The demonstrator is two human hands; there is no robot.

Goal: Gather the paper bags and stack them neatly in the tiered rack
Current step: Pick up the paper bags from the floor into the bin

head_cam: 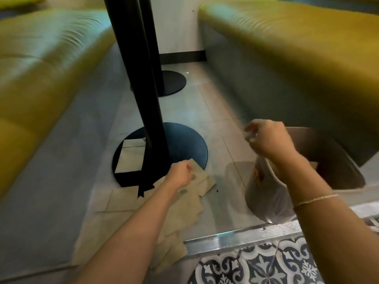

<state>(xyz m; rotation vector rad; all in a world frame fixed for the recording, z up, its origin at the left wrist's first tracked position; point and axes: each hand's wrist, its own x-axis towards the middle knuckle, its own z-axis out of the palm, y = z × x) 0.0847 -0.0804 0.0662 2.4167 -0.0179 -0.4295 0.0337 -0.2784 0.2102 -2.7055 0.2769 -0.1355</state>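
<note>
Bags (164, 203) lie fanned on the floor, lower centre, one more (131, 155) on the table base. Your left hand (180, 174) pinches the top bag's corner to gather it. Your right hand (266, 138), curled, grips a plastic bag (264, 197), likely clearing it aside; rack unseen.

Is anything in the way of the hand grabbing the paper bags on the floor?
No. The left hand is already on the paper bags spread on the floor. The black table post stands just behind them, not between. The rack is not in view.

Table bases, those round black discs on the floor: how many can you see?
2. The near base lies mid-floor with a paper bag on it; the far base sits behind it, near the wall. Others may be out of view.
</note>
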